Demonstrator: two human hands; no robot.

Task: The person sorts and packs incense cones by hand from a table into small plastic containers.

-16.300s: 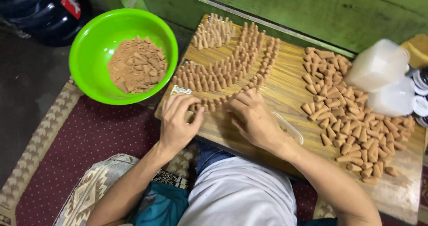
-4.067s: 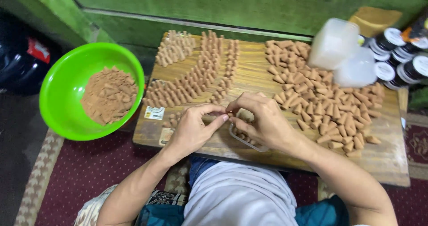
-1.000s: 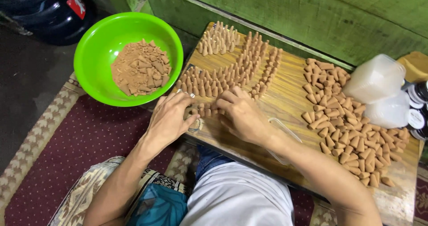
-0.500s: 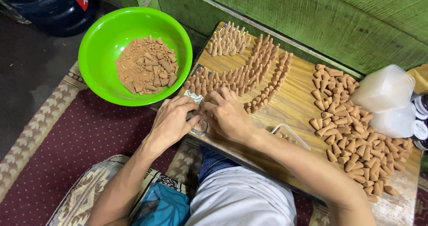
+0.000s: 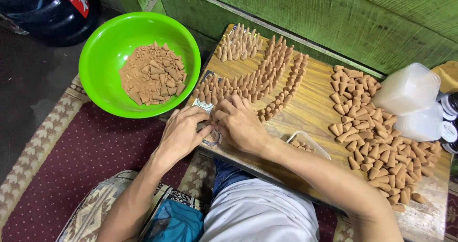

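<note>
My left hand [image 5: 183, 130] and my right hand [image 5: 240, 125] meet at the near left corner of a low wooden board [image 5: 318, 106]. Their fingertips pinch at small brown cones; what exactly each finger holds is hidden. Rows of upright brown cones [image 5: 257, 77] curve across the board just beyond my fingers. A loose heap of lying cones [image 5: 377, 137] covers the board's right half. A small clear tray [image 5: 305, 144] with a few cones lies by my right wrist.
A bright green bowl [image 5: 109, 56] of broken cones and crumbs sits on the patterned rug [image 5: 86, 151] to the left. Clear plastic containers [image 5: 410, 96] stand at the board's right end, dark jar lids beyond them. A green wall runs behind; a dark water jug [image 5: 47, 8] stands top left.
Over the last second my hands have stayed together at the board's near left corner, working on the cones. The camera view has shifted slightly, bringing the bowl and board closer.
</note>
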